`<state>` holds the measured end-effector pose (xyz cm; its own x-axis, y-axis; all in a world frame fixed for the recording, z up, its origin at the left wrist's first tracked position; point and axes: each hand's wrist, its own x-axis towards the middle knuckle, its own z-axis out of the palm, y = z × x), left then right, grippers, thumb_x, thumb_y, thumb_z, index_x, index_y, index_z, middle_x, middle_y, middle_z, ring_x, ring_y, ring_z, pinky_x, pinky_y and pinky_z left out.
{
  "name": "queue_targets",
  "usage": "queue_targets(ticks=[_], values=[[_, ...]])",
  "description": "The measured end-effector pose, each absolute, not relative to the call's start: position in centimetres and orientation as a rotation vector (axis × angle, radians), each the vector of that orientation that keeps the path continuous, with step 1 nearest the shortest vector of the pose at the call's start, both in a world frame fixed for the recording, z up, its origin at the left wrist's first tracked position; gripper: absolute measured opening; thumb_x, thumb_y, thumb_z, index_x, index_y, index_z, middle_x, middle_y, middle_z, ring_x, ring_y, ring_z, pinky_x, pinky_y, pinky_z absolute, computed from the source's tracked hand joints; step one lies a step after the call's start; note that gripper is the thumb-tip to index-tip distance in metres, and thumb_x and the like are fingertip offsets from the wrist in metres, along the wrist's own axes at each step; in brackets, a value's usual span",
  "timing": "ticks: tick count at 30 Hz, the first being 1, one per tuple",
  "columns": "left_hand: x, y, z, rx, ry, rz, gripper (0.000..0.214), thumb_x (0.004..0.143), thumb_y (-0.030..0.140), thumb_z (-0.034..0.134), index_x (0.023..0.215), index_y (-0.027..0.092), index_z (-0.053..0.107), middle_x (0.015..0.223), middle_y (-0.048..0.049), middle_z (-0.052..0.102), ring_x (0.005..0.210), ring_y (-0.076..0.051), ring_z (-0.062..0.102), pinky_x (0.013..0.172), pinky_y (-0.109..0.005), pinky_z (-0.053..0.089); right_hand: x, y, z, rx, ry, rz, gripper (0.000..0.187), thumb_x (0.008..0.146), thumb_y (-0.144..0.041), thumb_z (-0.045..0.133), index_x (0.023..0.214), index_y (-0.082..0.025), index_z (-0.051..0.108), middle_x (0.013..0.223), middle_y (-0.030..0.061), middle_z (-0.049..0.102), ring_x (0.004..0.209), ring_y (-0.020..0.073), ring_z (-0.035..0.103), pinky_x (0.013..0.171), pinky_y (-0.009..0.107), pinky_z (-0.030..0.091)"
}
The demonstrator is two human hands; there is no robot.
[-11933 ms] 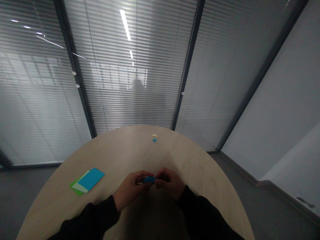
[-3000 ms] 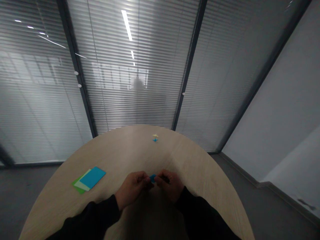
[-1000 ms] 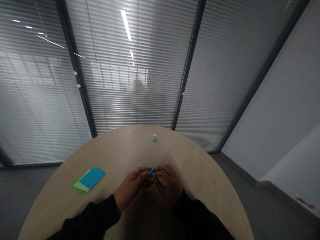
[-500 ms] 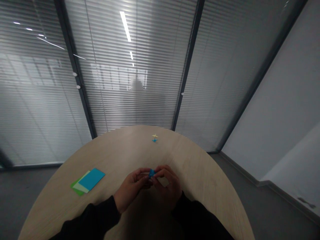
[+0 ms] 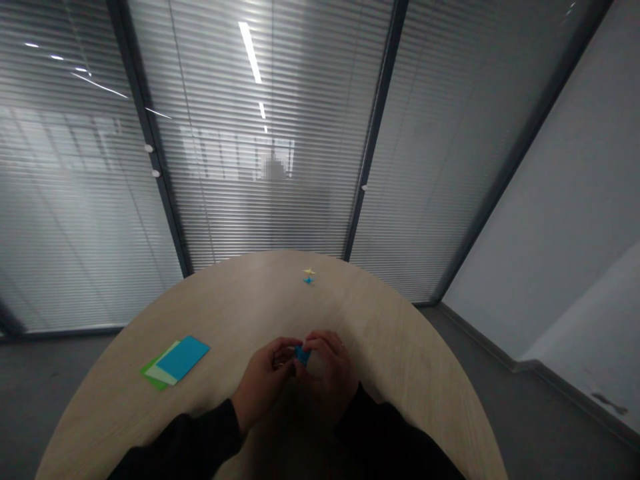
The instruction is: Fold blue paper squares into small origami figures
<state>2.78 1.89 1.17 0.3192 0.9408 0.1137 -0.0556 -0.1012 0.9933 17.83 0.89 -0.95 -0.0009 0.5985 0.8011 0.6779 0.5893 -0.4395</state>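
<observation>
A small piece of folded blue paper (image 5: 302, 355) is held between my two hands, just above the near middle of the table. My left hand (image 5: 263, 379) pinches its left side between thumb and fingers. From the right, my right hand (image 5: 330, 373) closes its fingertips on the other side. The fingers hide much of the paper, so its exact shape cannot be made out. Farther off on the table lie a small folded yellow paper piece (image 5: 309, 271) and, just nearer, a small folded blue piece (image 5: 309, 281).
Flat paper sheets lie overlapped at the left: a blue sheet (image 5: 183, 357) on top, pale green (image 5: 167, 379) and bright green (image 5: 150, 375) beneath. The round wooden table (image 5: 240, 300) reaches close to a glass partition with blinds (image 5: 270, 220). A white wall (image 5: 565, 220) stands right.
Both hands have shifted slightly left with the folded blue paper. My right hand has turned inward, its fingers now curling over the top of the paper.
</observation>
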Motion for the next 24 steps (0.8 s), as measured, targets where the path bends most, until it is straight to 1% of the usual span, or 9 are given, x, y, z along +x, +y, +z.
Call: queue_targets(ticks=[4, 6, 8, 11, 13, 15, 18, 20, 24], values=[[2.7, 1.8, 1.0, 1.464, 0.909, 1.071, 0.024, 0.079, 0.023, 0.066, 0.102, 0.018, 0.07, 0.094, -0.0103, 0.076, 0.091, -0.026, 0.07, 0.085, -0.04, 0.053, 18.0, 0.8, -0.8, -1.103, -1.667, -0.048, 0.005, 0.077, -0.021, 0.061, 0.082, -0.022, 0.061, 0.093, 0.0076, 0.068, 0.086, 0.023, 0.065, 0.076, 0.036, 0.054], [2.6, 1.9, 0.9, 1.496, 0.932, 1.068, 0.024, 0.079, 0.023, 0.065, 0.102, 0.018, 0.071, 0.096, -0.0107, 0.077, 0.09, -0.027, 0.07, 0.084, -0.039, 0.053, 18.2, 0.9, -0.9, -1.128, -1.656, 0.044, 0.011, 0.075, -0.019, 0.061, 0.086, -0.022, 0.061, 0.095, 0.008, 0.069, 0.085, 0.0224, 0.067, 0.073, 0.035, 0.056], [2.6, 1.9, 1.0, 1.518, 0.956, 1.064, 0.024, 0.079, 0.022, 0.065, 0.101, 0.018, 0.072, 0.096, -0.011, 0.077, 0.089, -0.027, 0.071, 0.082, -0.039, 0.053, 18.5, 1.1, -1.2, -1.14, -1.683, 0.173, 0.018, 0.074, -0.017, 0.062, 0.092, -0.021, 0.062, 0.092, 0.0069, 0.071, 0.081, 0.0215, 0.069, 0.07, 0.033, 0.057], [2.6, 1.9, 1.2, 1.535, 0.99, 1.083, 0.025, 0.077, 0.021, 0.065, 0.1, 0.02, 0.074, 0.096, -0.0099, 0.078, 0.089, -0.028, 0.071, 0.081, -0.038, 0.053, 18.8, 1.5, -1.8, -1.126, -1.673, 0.299, 0.01, 0.077, -0.018, 0.062, 0.087, -0.021, 0.062, 0.089, 0.0059, 0.073, 0.079, 0.0202, 0.07, 0.071, 0.033, 0.057], [2.6, 1.9, 1.2, 1.556, 1.011, 1.088, 0.024, 0.076, 0.02, 0.066, 0.099, 0.021, 0.075, 0.095, -0.0092, 0.078, 0.089, -0.028, 0.071, 0.081, -0.038, 0.053, 18.9, 1.7, -2.2, -1.119, -1.65, 0.293, 0.008, 0.078, -0.019, 0.063, 0.086, -0.02, 0.063, 0.096, 0.0083, 0.073, 0.083, 0.0211, 0.07, 0.071, 0.033, 0.057], [2.5, 1.9, 1.2, 1.585, 1.026, 1.076, 0.024, 0.076, 0.019, 0.066, 0.098, 0.021, 0.075, 0.095, -0.0091, 0.078, 0.089, -0.028, 0.071, 0.08, -0.037, 0.053, 18.9, 1.8, -2.4, -1.13, -1.655, 0.249, 0.01, 0.077, -0.019, 0.063, 0.087, -0.02, 0.065, 0.099, 0.0089, 0.072, 0.082, 0.0209, 0.069, 0.068, 0.031, 0.056], [2.5, 2.0, 1.0, 1.631, 1.035, 1.047, 0.025, 0.078, 0.019, 0.064, 0.1, 0.02, 0.075, 0.098, -0.0099, 0.077, 0.089, -0.028, 0.071, 0.079, -0.036, 0.053, 18.7, 1.6, -2.4, -1.178, -1.686, 0.18, 0.008, 0.073, -0.016, 0.063, 0.081, -0.019, 0.065, 0.082, 0.0049, 0.069, 0.069, 0.0174, 0.065, 0.061, 0.027, 0.052], [2.4, 2.1, 0.7, 1.66, 1.047, 1.04, 0.025, 0.08, 0.02, 0.063, 0.102, 0.02, 0.074, 0.097, -0.0103, 0.077, 0.089, -0.028, 0.07, 0.079, -0.037, 0.053, 18.5, 1.4, -2.2, -1.217, -1.7, 0.188, 0.008, 0.074, -0.015, 0.063, 0.08, -0.019, 0.065, 0.073, 0.0023, 0.066, 0.062, 0.0158, 0.062, 0.058, 0.025, 0.05], [2.5, 2.1, 0.5, 1.636, 1.016, 1.076, 0.023, 0.081, 0.021, 0.064, 0.102, 0.021, 0.073, 0.099, -0.0099, 0.077, 0.091, -0.028, 0.07, 0.083, -0.037, 0.052, 18.1, 1.1, -1.8, -1.255, -1.731, 0.257, 0.013, 0.074, -0.013, 0.062, 0.087, -0.018, 0.065, 0.075, 0.0029, 0.068, 0.063, 0.0163, 0.065, 0.06, 0.026, 0.052]])
